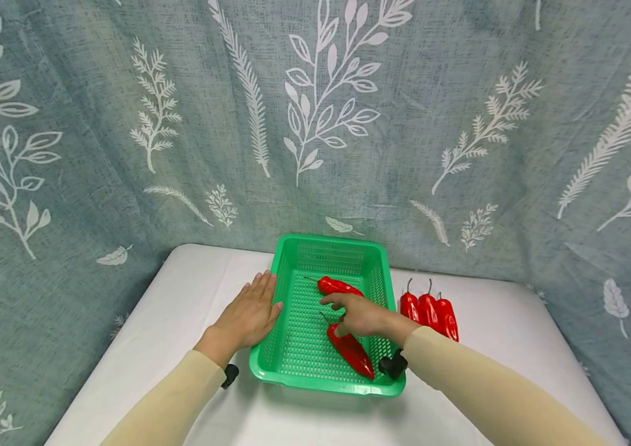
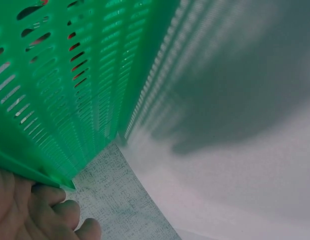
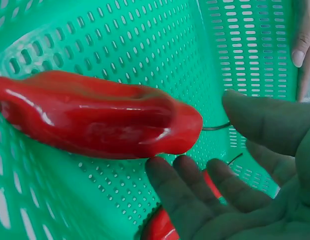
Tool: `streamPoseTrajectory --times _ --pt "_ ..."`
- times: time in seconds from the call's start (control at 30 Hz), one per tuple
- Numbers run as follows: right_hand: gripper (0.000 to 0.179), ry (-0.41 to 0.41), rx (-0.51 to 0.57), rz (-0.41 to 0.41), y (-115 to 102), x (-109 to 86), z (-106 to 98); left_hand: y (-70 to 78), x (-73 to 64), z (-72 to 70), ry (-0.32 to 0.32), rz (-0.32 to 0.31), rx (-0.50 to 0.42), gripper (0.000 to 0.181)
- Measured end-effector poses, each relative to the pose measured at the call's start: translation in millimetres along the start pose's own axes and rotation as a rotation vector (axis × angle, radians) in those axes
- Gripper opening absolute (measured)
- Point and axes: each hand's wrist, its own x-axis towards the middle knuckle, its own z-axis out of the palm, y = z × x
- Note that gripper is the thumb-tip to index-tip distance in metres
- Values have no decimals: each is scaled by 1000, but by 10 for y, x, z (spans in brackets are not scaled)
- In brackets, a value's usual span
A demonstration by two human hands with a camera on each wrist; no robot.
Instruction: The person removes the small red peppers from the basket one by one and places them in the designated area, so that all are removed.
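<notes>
A green perforated plastic basket (image 1: 321,383) holds two glossy red peppers with thin dark stems. One pepper (image 1: 353,354) lies slanted near the front right; the other pepper (image 1: 338,285) lies farther back, partly behind my right hand. My left hand (image 1: 251,313) rests on the basket's left rim with straight fingers, which the left wrist view shows at the rim's outer edge. Inside the basket, my right hand (image 1: 361,316) hovers between the peppers. Its fingers are spread in the right wrist view, close to the stem end of the front pepper (image 3: 105,117), and hold nothing.
Three more red peppers (image 1: 428,311) lie side by side on the white-covered table (image 1: 494,347), just right of the basket. Behind the table hangs a grey-green curtain (image 1: 193,142) with white leaf prints, near the basket's back rim.
</notes>
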Motion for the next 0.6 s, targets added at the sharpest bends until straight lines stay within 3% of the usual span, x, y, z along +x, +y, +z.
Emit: streamPoseTrajectory --times 0.6 --pt "71 -105 -247 121 -33 -38 164 13 -3 1 -5 -5 -6 70"
